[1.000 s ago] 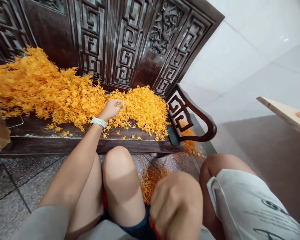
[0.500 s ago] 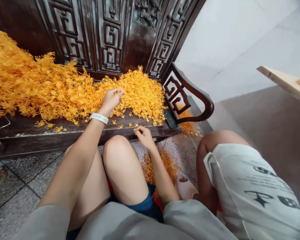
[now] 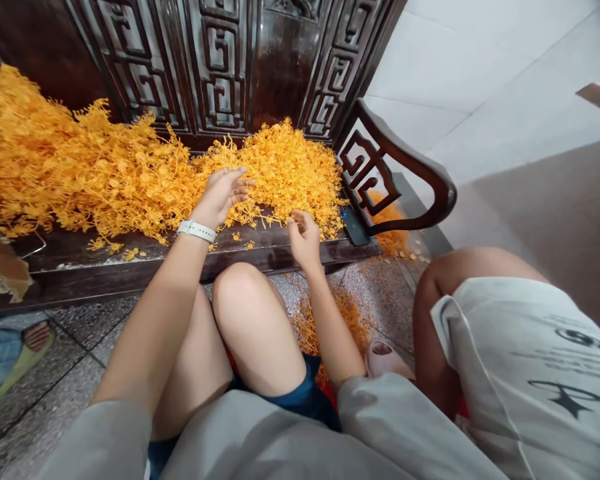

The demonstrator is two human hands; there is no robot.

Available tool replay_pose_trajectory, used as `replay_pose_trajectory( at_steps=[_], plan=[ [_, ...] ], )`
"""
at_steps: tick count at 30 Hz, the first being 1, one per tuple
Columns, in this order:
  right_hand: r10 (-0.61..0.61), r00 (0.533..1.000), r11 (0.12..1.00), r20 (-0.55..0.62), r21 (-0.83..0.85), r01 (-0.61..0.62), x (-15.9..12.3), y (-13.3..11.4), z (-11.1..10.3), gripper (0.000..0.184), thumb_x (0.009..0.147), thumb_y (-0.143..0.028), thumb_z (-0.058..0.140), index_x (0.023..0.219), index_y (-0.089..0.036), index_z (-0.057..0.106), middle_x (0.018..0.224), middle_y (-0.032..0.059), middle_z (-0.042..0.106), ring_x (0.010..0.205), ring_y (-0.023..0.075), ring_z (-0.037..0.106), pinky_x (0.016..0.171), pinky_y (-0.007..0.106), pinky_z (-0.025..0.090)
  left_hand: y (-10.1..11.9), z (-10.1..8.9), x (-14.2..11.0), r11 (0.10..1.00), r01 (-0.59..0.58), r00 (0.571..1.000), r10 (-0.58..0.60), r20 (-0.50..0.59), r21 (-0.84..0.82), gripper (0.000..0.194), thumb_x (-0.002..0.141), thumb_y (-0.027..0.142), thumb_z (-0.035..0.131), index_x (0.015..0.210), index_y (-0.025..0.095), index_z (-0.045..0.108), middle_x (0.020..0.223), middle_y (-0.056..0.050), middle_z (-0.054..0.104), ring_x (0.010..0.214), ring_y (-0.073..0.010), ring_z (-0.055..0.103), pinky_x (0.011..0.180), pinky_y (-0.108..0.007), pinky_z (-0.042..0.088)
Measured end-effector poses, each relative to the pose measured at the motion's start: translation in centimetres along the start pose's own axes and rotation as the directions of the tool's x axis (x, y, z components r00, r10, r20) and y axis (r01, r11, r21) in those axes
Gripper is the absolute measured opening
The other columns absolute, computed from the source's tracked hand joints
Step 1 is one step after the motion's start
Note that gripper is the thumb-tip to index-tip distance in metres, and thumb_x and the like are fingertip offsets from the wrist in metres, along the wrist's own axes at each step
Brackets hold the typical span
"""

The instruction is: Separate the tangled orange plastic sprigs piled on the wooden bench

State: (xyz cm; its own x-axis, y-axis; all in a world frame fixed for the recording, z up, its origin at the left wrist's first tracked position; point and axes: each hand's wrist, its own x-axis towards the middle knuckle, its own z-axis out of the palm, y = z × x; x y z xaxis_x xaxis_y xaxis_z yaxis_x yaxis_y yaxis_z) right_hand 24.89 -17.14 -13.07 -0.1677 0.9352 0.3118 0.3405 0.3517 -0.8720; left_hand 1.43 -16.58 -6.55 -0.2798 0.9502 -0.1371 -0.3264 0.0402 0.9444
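A long heap of orange-yellow, branching plastic-looking pieces [image 3: 105,173] covers the dark wooden bench [image 3: 130,267]. At its right end lies a pile of smaller, clumped orange bits [image 3: 300,170]. My left hand [image 3: 225,190], with a pale watch band on the wrist, hovers at the meeting of the two piles, its fingers apart. Closer to the bench's front edge, my right hand [image 3: 305,238] is curled, thumb and finger pinching the end of a thin orange stem [image 3: 274,219]. A few loose bits [image 3: 237,236] lie on the wood between my hands.
A carved backrest [image 3: 220,60] and curved armrest [image 3: 430,180] bound the bench. A dark phone [image 3: 356,227] lies beside the armrest. Orange scraps [image 3: 340,313] litter the floor. Another person's leg [image 3: 437,320] is at right; a sandalled foot [image 3: 37,337] and torn cardboard [image 3: 5,260] are at left.
My right hand has moved up from the bench edge toward the clumped pile and now pinches a stem. My left hand's fingers have spread. The view has shifted slightly, showing more cardboard and foot.
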Motion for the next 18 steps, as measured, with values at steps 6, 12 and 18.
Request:
replay_pose_trajectory(
  at_steps=[6,12,18],
  plan=[
    [0.246,0.877,0.669,0.413,0.582,-0.462,-4.0,-1.0,-1.7,0.056,0.097,-0.070,0.056,0.128,-0.023,0.061,0.099,0.0061,0.078,0.070,0.0159,0.068,0.059,0.027,0.053,-0.6,3.1,-1.8,0.991,0.116,0.955,-0.093,0.282,-0.065,0.036,0.095,0.049,0.066,0.114,0.017,0.066,0.105,-0.014,0.079,0.096,-0.0200,0.076,0.089,-0.032,0.062],
    [0.272,0.859,0.546,0.434,0.666,-0.509,-6.4,-1.0,-4.2,0.049,0.090,-0.055,0.076,0.124,-0.021,0.067,0.106,0.0072,0.080,0.074,0.0142,0.070,0.061,0.025,0.055,-3.2,7.1,-4.5,0.921,0.346,0.781,-0.177,0.599,-0.179,0.037,0.099,0.033,0.058,0.130,0.014,0.066,0.119,-0.017,0.079,0.105,-0.0219,0.078,0.104,-0.037,0.059],
    [0.321,0.925,0.738,0.202,0.559,-0.378,-8.1,-1.6,-6.6,0.032,0.091,-0.050,0.078,0.092,-0.018,0.076,0.076,0.0021,0.070,0.060,0.0094,0.057,0.056,0.022,0.045,-3.6,7.3,-5.4,0.954,0.298,0.670,-0.228,0.707,0.025,0.042,0.091,0.022,0.071,0.133,0.018,0.072,0.139,-0.016,0.072,0.109,-0.0228,0.077,0.100,-0.037,0.060]
  ],
)
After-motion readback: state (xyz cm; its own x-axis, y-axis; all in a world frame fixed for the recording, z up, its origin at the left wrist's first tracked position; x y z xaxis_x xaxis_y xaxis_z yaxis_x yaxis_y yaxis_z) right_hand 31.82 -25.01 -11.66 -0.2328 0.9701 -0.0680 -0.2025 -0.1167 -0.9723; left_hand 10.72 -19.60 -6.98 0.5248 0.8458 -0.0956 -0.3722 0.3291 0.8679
